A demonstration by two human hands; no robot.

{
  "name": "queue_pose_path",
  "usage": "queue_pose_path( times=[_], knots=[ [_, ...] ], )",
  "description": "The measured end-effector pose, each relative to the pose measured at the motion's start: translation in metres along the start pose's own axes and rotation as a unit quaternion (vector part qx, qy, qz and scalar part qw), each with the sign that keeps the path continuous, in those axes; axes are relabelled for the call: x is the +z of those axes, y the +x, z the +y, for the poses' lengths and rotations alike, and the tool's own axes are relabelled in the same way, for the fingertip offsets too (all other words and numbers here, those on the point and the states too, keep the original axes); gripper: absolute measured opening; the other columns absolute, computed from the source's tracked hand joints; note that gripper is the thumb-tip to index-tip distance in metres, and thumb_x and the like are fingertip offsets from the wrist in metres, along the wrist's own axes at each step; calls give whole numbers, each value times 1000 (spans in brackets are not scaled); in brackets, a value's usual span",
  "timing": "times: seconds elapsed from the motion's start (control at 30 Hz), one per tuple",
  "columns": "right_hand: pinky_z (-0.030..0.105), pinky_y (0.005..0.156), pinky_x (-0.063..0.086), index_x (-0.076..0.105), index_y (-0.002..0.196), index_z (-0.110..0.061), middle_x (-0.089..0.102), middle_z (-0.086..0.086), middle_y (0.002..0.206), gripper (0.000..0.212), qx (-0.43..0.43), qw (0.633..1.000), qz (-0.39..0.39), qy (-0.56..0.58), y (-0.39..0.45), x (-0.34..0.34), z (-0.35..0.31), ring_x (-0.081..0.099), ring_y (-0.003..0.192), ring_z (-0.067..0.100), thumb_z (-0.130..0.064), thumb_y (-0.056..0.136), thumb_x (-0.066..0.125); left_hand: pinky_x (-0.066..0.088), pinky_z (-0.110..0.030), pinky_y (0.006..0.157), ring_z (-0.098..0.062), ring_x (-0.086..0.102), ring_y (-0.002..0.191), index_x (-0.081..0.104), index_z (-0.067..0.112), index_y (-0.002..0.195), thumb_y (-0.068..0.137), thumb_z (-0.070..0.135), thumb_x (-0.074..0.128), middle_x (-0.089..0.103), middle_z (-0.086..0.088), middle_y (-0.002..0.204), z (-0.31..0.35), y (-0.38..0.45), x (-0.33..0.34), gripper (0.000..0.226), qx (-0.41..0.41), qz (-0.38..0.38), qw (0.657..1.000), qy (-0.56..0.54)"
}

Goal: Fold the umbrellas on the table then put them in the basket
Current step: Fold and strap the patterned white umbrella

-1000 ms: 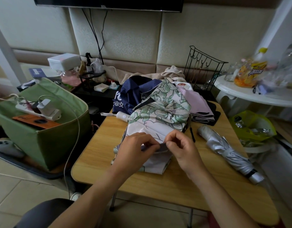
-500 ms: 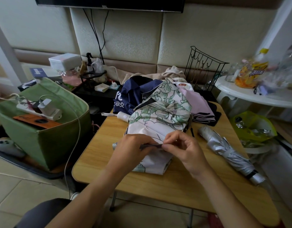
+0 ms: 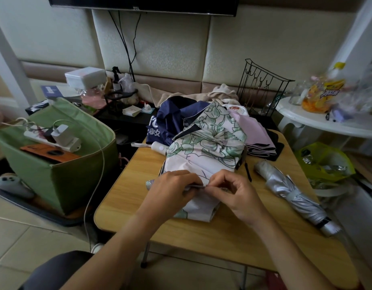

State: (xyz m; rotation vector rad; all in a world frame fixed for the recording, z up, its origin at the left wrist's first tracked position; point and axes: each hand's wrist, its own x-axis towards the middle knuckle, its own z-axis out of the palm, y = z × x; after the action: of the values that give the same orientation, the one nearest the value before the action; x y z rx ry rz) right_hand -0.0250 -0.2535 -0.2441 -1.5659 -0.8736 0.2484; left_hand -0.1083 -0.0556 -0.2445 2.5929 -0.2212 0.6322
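A floral umbrella (image 3: 204, 147), white with green leaves, lies collapsed and loose along the middle of the wooden table (image 3: 222, 233). My left hand (image 3: 170, 191) and my right hand (image 3: 233, 193) meet over its near end, both pinching a narrow grey strap of the umbrella between their fingertips. A silver umbrella (image 3: 294, 193) lies rolled and strapped at the table's right side. A navy umbrella (image 3: 170, 120) and a pink umbrella (image 3: 252, 130) sit unfolded at the far edge. The green fabric basket (image 3: 76, 176) stands on the floor to the left.
A power strip, chargers and an orange box lie in the basket, with a white cable (image 3: 97, 185) hanging over its rim. A black wire rack (image 3: 262, 88) stands behind the table. A white round side table (image 3: 327, 122) and a yellow-green bag (image 3: 325, 162) are at the right.
My hands have drawn closer together over the floral umbrella's near end, with the strap between them now shorter. The umbrellas on the table have not moved.
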Motion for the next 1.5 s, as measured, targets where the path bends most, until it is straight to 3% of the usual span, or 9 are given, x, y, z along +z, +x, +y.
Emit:
queue_pose_path(
  times=[0.2, 0.37, 0.53, 0.67, 0.8, 1.1, 1.27, 1.4, 1.5],
  knots=[
    [33, 77, 52, 70, 86, -8, 68, 8, 87, 13, 29, 999, -37, 5, 0, -8, 1, 63, 82, 24, -14, 87, 81, 59, -36, 70, -8, 69, 80, 79, 35, 106, 89, 19, 75, 77, 14, 91, -23, -1, -17, 24, -58, -45, 994, 80],
    [31, 81, 55, 72, 87, -15, 72, 3, 89, 11, 71, 988, -125, -61, -2, -9, 7, 67, 86, 17, -17, 87, 83, 55, -27, 76, -4, 64, 92, 73, 41, 115, 90, 23, 69, 71, 19, 103, -37, -5, -21, 31, -101, -165, 974, 119],
    [38, 84, 57, 74, 89, -22, 73, -4, 91, 10, 76, 973, -157, -152, -3, -7, 9, 69, 88, 13, -27, 89, 82, 39, -42, 112, -7, 49, 130, 62, 37, 135, 74, 32, 42, 58, 15, 138, -39, -5, -31, 64, -132, -234, 962, 54],
    [28, 80, 54, 73, 99, -22, 72, -10, 96, 9, 46, 980, -89, -169, -1, 0, 4, 68, 92, 12, -29, 101, 66, 40, -36, 113, -5, 51, 132, 64, 32, 135, 82, 47, 32, 57, 14, 146, -35, 0, -28, 64, -120, -187, 975, -24],
    [16, 77, 49, 70, 116, -29, 65, -18, 109, 16, 27, 959, 9, -281, 3, -2, 16, 62, 99, 1, -27, 102, 62, 34, -37, 118, -9, 42, 142, 50, 33, 149, 105, 49, 35, 43, 11, 158, -32, 5, 0, 49, -74, -191, 977, 64],
    [24, 113, 30, 40, 153, -25, 38, -9, 147, 73, 64, 912, -63, -400, 1, -2, 28, 34, 138, 9, -48, 92, 72, 3, -50, 126, -21, -15, 157, -9, 36, 162, 65, 76, -43, -17, 8, 169, -35, -14, 36, 110, -72, -244, 948, 189],
    [22, 115, 21, 33, 158, -23, 28, -10, 155, 83, 86, 888, -122, -436, 0, -3, 24, 21, 147, 9, -56, 91, 70, -8, -48, 126, -15, -25, 153, -17, 42, 158, 62, 91, -23, -26, 16, 165, -31, -13, 36, 108, -109, -262, 946, 156],
    [25, 116, 29, 39, 155, -25, 34, -13, 152, 79, 95, 883, -132, -440, 0, -4, 20, 29, 142, 7, -56, 90, 71, -10, -49, 126, -15, -26, 153, -17, 46, 158, 67, 95, -1, -27, 18, 165, -33, -11, 35, 104, -113, -276, 940, 166],
    [16, 89, 48, 63, 126, -28, 61, -16, 122, 37, 81, 926, -39, -366, 3, -7, 15, 57, 109, 1, -39, 92, 74, -10, -49, 126, -15, -25, 154, -14, 46, 158, 70, 95, 4, -25, 18, 165, -34, -12, 37, 103, -113, -269, 942, 167]
  ],
)
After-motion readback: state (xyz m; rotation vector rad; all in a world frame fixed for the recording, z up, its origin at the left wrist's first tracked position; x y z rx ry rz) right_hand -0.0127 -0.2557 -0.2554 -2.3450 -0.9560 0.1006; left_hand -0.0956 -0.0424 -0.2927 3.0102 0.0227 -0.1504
